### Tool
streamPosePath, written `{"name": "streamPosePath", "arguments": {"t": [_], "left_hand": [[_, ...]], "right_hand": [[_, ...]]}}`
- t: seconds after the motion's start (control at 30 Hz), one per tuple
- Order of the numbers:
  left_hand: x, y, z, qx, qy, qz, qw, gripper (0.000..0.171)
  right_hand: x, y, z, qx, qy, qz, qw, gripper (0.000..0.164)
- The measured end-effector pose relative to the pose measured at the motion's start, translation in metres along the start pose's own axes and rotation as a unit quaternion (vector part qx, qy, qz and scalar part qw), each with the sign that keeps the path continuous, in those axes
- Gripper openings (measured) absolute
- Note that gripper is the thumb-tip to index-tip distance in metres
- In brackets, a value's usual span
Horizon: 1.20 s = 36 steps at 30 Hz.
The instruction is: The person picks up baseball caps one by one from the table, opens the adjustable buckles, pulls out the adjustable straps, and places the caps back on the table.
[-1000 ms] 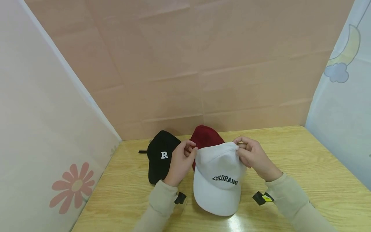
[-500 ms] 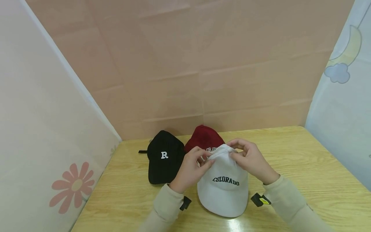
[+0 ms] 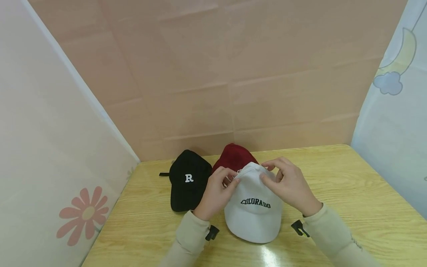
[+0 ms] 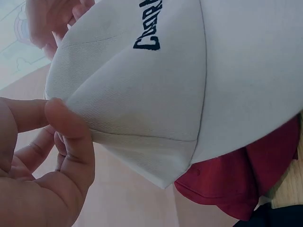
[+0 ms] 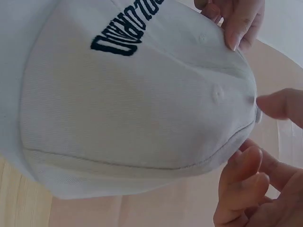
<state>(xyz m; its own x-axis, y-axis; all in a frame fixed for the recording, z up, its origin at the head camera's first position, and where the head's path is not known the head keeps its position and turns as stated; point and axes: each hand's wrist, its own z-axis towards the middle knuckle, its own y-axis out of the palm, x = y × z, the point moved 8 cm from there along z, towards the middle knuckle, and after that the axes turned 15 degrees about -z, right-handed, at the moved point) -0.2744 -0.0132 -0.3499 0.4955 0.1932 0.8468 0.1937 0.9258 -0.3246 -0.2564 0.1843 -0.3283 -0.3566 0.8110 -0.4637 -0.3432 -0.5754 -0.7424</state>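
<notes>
A white baseball cap (image 3: 255,189) with dark COLORADO lettering is between my hands, brim toward me, in front of a dark red cap (image 3: 234,157). My left hand (image 3: 217,191) pinches the crown's left side between thumb and finger; the left wrist view shows its thumb (image 4: 71,120) on the fabric. At the top right of the crown is my right hand (image 3: 291,183), its thumb and forefinger on either side of the crown's edge. The right wrist view shows the other right fingers (image 5: 241,184) curled beside the cap. The white cap hides most of the red one.
A black cap (image 3: 188,194) with a white R lies left of the red cap, its strap (image 3: 164,174) pointing left. All are on a wooden table (image 3: 350,193). A pinkish-brown cloth (image 3: 233,74) hangs behind, with pale printed cloths at both sides.
The white cap first shifted right, then slightly back left and away from me. Both hands moved inward along its crown, which now stands more peaked. The black and red caps stayed put.
</notes>
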Motion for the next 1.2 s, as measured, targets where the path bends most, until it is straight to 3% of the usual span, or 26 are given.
{"name": "streamPosePath", "arguments": {"t": [0.3, 0.57, 0.83, 1.0, 1.2], "left_hand": [[-0.006, -0.004, 0.000, 0.019, -0.017, -0.019, 0.9995, 0.005], [-0.007, 0.004, 0.000, -0.007, -0.033, -0.053, 0.9980, 0.007], [-0.009, 0.002, 0.002, -0.001, -0.052, -0.086, 0.9949, 0.019], [-0.013, 0.002, 0.000, -0.017, -0.066, -0.080, 0.9945, 0.021], [-0.021, 0.006, -0.005, -0.043, -0.077, -0.058, 0.9944, 0.023]], "right_hand": [[0.003, 0.012, -0.002, -0.064, 0.005, -0.090, 0.994, 0.049], [0.003, 0.010, -0.003, -0.068, -0.019, -0.105, 0.992, 0.032], [0.022, -0.001, 0.003, -0.062, -0.006, -0.077, 0.995, 0.008], [0.035, -0.012, 0.006, -0.044, -0.003, -0.070, 0.997, 0.006], [0.061, -0.032, 0.011, -0.006, 0.031, -0.077, 0.997, 0.012]]}}
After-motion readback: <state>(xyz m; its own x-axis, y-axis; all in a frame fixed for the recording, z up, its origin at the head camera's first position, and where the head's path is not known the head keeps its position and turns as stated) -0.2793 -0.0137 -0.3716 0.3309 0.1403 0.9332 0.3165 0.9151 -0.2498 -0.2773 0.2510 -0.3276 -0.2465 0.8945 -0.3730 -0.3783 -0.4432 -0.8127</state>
